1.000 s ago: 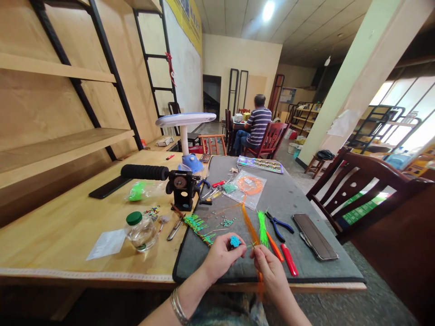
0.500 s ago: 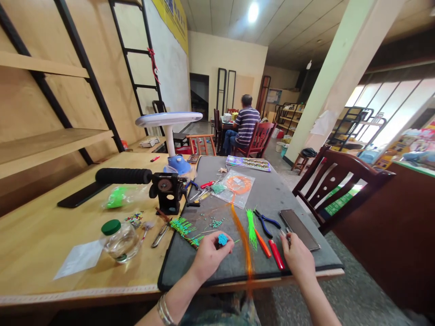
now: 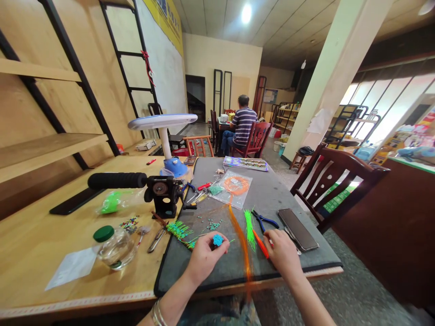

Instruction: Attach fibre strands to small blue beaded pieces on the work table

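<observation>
My left hand [image 3: 205, 259] is shut on a small turquoise beaded piece [image 3: 218, 240], and a thin green strand sticks out from it. My right hand [image 3: 282, 252] rests curled on the grey mat [image 3: 217, 271], and its fingers hide what lies beneath. An orange-handled tool [image 3: 260, 244] runs under it, and a red lighter seems covered. Between my hands, a long orange fibre bundle [image 3: 242, 244] hangs over the mat's front edge. Close by lie neon green strands [image 3: 250, 229], blue-handled pliers [image 3: 265, 221] and a smartphone [image 3: 298, 229].
On the mat are a plastic bag with an orange coil [image 3: 235, 188], scattered teal beads [image 3: 213, 225] and a green bristled strip [image 3: 179, 230]. A black hand winder [image 3: 163, 195] and a green-lidded glass jar [image 3: 113, 248] stand to the left. A wooden chair [image 3: 340, 179] stands right; a seated person [image 3: 243, 127] works far back.
My right hand has let go of the orange bundle and moved right, close to the phone. My left hand still grips the turquoise piece. The view has turned slightly.
</observation>
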A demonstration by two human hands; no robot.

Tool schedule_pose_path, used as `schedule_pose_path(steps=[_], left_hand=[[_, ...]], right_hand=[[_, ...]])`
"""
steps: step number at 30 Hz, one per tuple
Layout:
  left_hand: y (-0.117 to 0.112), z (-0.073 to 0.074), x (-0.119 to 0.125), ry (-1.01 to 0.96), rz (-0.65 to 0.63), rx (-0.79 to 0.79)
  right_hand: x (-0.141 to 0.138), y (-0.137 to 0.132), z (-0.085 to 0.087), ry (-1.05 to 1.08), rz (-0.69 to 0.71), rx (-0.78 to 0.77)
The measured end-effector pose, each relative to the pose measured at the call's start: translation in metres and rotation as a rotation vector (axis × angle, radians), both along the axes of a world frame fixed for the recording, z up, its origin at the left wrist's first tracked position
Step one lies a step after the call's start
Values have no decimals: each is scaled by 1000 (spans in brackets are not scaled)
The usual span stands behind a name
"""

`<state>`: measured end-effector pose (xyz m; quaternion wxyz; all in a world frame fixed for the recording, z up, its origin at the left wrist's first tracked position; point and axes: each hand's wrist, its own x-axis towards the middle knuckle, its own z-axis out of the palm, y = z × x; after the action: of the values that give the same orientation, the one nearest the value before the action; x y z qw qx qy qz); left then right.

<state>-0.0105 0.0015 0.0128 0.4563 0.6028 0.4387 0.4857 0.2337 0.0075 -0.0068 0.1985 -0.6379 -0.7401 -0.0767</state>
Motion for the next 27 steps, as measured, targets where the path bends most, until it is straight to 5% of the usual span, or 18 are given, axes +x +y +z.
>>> schedule_pose_path(steps=[8, 14, 18, 22, 27], left_hand=[[-1, 3, -5, -26, -4, -22], [0, 5, -4, -37, -5, -40], [0, 8, -4, -34, -43, -32], [2, 5, -5, 43, -43, 35], [1, 4, -6, 87, -22, 67]], right_hand=[[-3, -13, 0, -148, -256, -138], [11, -14, -11, -76, -307, -186], [12, -13, -8, 505, -156, -117], [-23, -17, -7, 1301, 135, -274], [-92, -14, -11, 1613, 62, -540]])
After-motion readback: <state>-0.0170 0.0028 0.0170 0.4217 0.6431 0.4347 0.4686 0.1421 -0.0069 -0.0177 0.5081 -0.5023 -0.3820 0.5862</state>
